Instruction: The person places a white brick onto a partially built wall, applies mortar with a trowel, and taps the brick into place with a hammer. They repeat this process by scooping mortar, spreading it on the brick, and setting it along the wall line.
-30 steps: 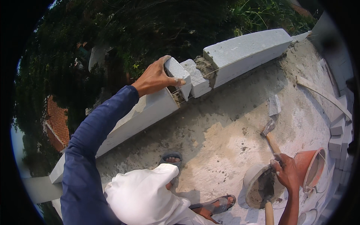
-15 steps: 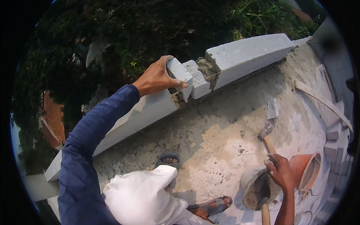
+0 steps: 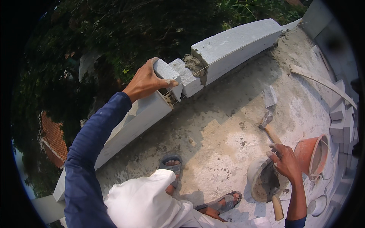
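My left hand (image 3: 148, 81) grips a small cut piece of white lightweight block (image 3: 167, 76) between thumb and fingers, upright in a gap in a low block wall. A rough, narrow block piece (image 3: 188, 78) sits against its right side. Grey mortar (image 3: 195, 64) fills the space before the long block (image 3: 239, 43). Another long block (image 3: 140, 117) lies to the left, under my forearm. My right hand (image 3: 285, 161) hovers over a mortar bucket (image 3: 262, 182), fingers loosely curled and apart, seemingly empty. Behind its fingertips lies a hatchet (image 3: 269, 125), its handle end partly hidden.
A taut string (image 3: 207, 68) runs along the wall. An orange bucket (image 3: 304, 154) lies tipped beside the mortar bucket. A wooden handle (image 3: 278, 208) rests near it. A block offcut (image 3: 270, 97), a plank (image 3: 319, 85) and stacked blocks (image 3: 338, 127) are rightward. Sandalled feet (image 3: 171, 163) stand below; trees rise beyond.
The view has shifted, so the wall appears further left and higher. My left hand still holds the block piece in the gap. My right hand stays near the mortar bucket.
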Tool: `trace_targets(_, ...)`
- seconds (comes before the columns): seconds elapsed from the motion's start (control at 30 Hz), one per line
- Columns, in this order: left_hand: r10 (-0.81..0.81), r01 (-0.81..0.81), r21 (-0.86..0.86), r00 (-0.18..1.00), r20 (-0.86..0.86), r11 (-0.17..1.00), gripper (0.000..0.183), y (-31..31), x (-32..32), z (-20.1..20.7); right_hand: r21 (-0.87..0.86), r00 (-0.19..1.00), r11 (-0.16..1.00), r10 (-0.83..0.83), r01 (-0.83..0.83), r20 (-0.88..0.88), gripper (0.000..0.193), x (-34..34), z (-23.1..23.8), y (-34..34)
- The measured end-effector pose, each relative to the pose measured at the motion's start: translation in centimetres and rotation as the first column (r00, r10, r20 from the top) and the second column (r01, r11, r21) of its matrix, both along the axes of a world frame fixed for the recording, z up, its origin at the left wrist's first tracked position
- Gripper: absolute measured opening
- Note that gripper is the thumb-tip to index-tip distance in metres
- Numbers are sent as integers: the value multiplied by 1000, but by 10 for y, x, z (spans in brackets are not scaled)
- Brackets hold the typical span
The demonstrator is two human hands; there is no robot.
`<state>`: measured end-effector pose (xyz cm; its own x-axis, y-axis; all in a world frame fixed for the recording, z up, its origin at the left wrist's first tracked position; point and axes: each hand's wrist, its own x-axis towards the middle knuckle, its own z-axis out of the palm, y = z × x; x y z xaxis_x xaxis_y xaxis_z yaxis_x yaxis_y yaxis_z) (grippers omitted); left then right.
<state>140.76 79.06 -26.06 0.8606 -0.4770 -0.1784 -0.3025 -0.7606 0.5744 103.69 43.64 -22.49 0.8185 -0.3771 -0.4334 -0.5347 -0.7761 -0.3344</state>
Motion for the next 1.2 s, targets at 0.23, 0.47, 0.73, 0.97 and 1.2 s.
trace_targets(0.23,23,-22,-11,995,98,1000,129,1,5,-5,9,1000,1000,17,-17,-19,39,0,5,1)
trace_targets(0.47,43,-38,-43,991,127,998,121,3,6,-3,-21,1000,1000,11,-11,-14,41,-3,1,3)
trace_targets(0.73,62,-53,-63,987,150,997,124,7,3,14,8,999,1000,-18,19,-39,40,4,6,8)
trace_targets(0.97,124,-92,-161,972,199,983,121,18,5,32,-66,997,995,80,-80,6,41,-1,6,8)
trace_targets(1.2,316,-164,-401,882,351,901,107,44,13,88,11,997,1000,24,-25,77,43,-18,15,-1)
